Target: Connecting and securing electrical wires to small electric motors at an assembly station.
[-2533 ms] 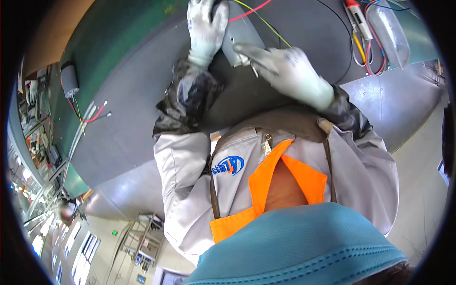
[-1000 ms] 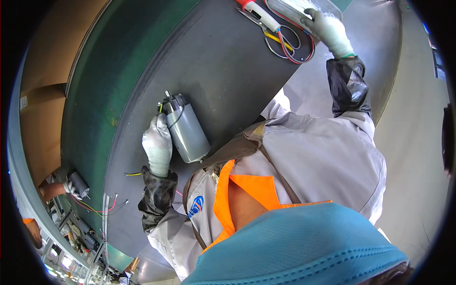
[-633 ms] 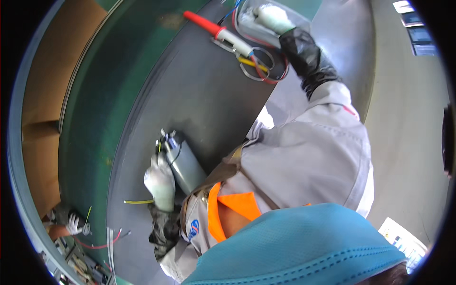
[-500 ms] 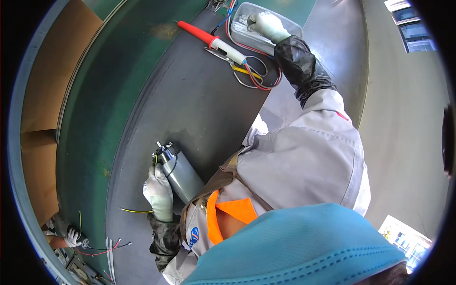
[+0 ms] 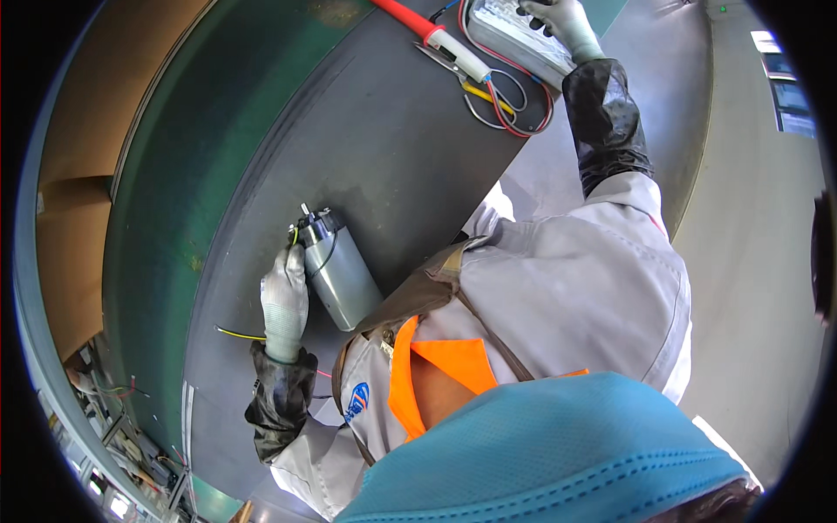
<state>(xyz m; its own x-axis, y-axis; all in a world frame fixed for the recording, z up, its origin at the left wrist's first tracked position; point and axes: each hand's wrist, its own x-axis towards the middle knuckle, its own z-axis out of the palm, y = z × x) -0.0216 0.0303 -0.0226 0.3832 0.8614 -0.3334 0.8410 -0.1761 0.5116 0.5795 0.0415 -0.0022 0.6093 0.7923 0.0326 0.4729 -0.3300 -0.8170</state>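
A grey cylindrical motor [image 5: 343, 277] lies on the dark work surface, its black end cap and short shaft pointing away from me. My left hand [image 5: 286, 301], in a white glove with a black sleeve cover, is closed beside the end cap. Its fingers pinch a short yellow-green wire [image 5: 296, 234] there. At the far right, my right hand [image 5: 565, 24] is over a clear plastic box [image 5: 527, 45] of small pale pieces. The dark fingertips of that hand are bent together as in a pinch; whatever they hold is too small to make out.
A red and white handheld tool [image 5: 445, 42] with coiled leads lies left of the box, beside yellow-handled scissors [image 5: 485, 94]. A yellow wire [image 5: 240, 334] sticks out near my left wrist. Beyond the dark surface runs a green belt [image 5: 166, 235], with cardboard boxes [image 5: 70, 261] along it.
My right hand has lifted from inside the box, and its fingertips now show. My left hand stays at the motor's end cap. The whole view has shifted slightly.
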